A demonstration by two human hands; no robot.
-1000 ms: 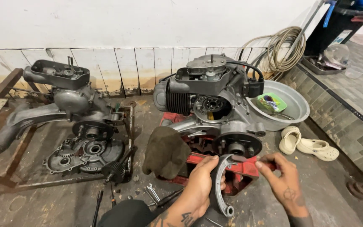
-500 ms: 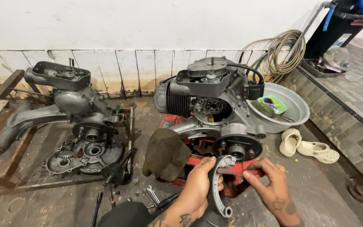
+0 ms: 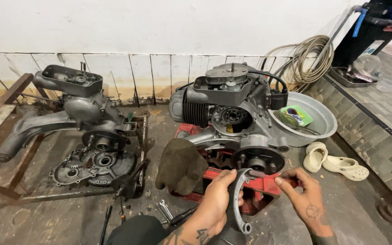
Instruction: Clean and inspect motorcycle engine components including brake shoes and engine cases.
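At six o'clock below the engine (image 3: 237, 118), both hands grip the brake shoe (image 3: 237, 199): left hand (image 3: 216, 199) steadies, right hand (image 3: 302, 193) should seat its top squarely.

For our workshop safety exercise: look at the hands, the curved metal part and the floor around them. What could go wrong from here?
1. The left hand grips the curved part by one edge only, and the right hand pinches its top end; it could slip and drop onto the red stand.
2. Fingers sit close to the hub and might get pinched.
3. Loose wrenches on the floor could be knelt on.
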